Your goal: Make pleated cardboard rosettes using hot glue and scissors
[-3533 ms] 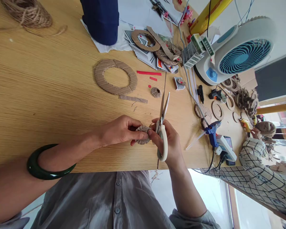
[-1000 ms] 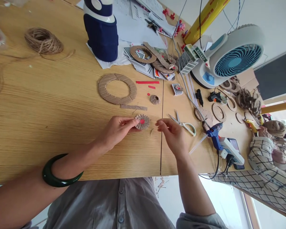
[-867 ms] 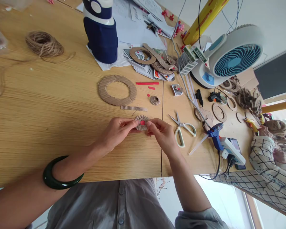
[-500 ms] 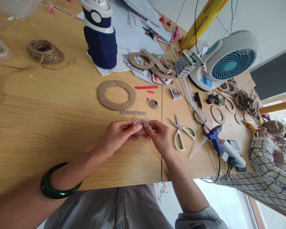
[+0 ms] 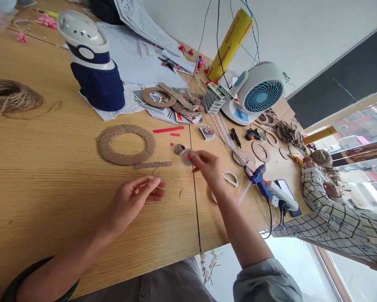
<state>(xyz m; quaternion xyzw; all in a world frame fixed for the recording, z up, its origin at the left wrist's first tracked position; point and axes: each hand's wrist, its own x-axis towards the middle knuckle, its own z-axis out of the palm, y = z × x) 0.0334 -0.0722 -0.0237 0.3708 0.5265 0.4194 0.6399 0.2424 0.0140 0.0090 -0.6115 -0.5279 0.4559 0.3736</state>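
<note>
Between the thumb and fingers of my right hand [image 5: 207, 165] is a small round pleated cardboard rosette [image 5: 186, 157], slightly blurred. It is right beside another pleated rosette [image 5: 178, 149] on the table; whether the two touch I cannot tell. My left hand [image 5: 139, 195] hovers over the wood with loosely curled fingers and nothing visible in them. Just beyond it lies a corrugated cardboard strip [image 5: 153, 165]. A cardboard ring [image 5: 105, 144] rests further back on the left. Near the rosettes are a red paper dot [image 5: 172, 144] and red strips [image 5: 168, 130]. My right forearm partly covers the scissors [image 5: 230, 179].
A twine coil [image 5: 14, 98] and a blue-and-white container [image 5: 97, 86] stand at left. Toward the right are a fan [image 5: 260, 94], a blue glue gun [image 5: 260, 180], a power strip [image 5: 282, 195] and loose cables. Another person's checked sleeve [image 5: 317, 184] reaches in at far right.
My hands have come apart. The right carries the rosette forward to the one on the table, while the left has let go and drawn back. The view has swung rightward.
</note>
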